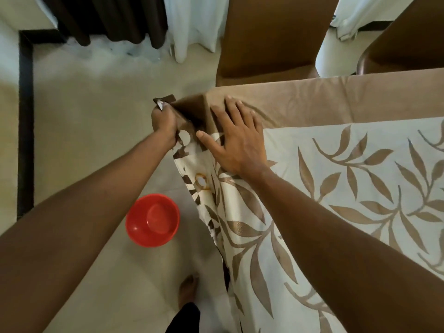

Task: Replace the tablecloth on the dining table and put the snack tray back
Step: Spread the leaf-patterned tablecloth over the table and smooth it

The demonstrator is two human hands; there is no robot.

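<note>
A tablecloth (348, 169) with a pale centre, brown leaf pattern and a tan border covers the dining table at the right. My left hand (164, 124) grips the cloth's corner, bunched in its fist, just off the table's near-left corner. My right hand (236, 138) lies flat with spread fingers on the cloth at that same corner, pressing it down. The cloth's left edge hangs over the table side toward the floor. No snack tray is in view.
A red plastic bowl (153, 219) sits on the beige tiled floor left of the table. Two brown chairs (269, 37) stand at the table's far side. Dark and white curtains (153, 20) hang at the back. My bare foot (188, 288) is beside the hanging cloth.
</note>
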